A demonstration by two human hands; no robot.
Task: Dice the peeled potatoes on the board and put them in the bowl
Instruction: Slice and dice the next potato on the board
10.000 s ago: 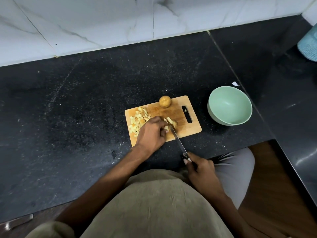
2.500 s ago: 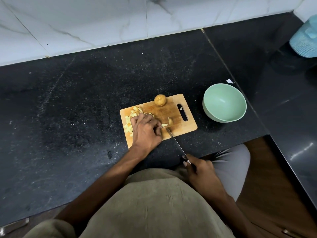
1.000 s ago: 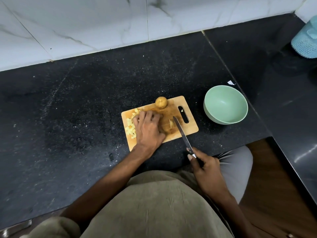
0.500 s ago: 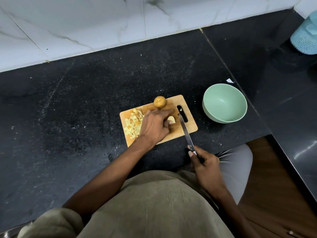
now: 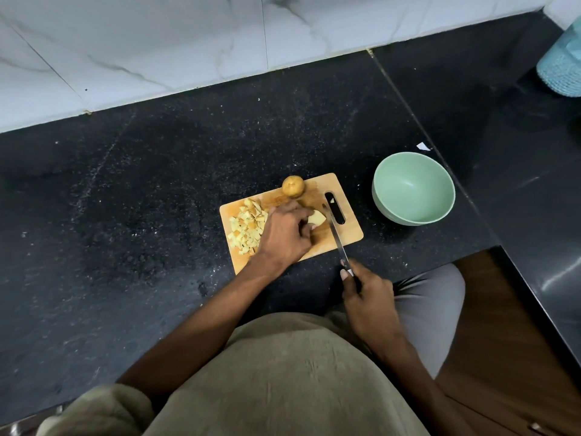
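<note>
Here, centred on the black speckled stone counter point(image 5: 157, 190): a small rectangular wooden cutting board point(image 5: 349, 239) with a slot handle at its right end. On the board's left part, a heap of pale yellow diced potato cubes point(image 5: 246, 226). At the board's far edge, one whole round peeled potato point(image 5: 293, 186), untouched. Over the board's middle, the left hand point(image 5: 284, 234), fingers curled down around a pale cut potato piece point(image 5: 317, 219), pinning it to the wood. Just right of that piece, the steel-bladed kitchen knife point(image 5: 336, 236), tip near the slot handle, blade running back over the board's near edge. Off the board's near right corner, the right hand point(image 5: 367, 302), wrapped tight round the knife's dark handle. Right of the board, close but apart, a round pale green bowl point(image 5: 440, 171) holding no potato. Well beyond the board toward the far right, a light blue textured container point(image 5: 562, 69), partly cut off by the frame edge. Behind the board, a white marble-tiled wall point(image 5: 188, 42).
</note>
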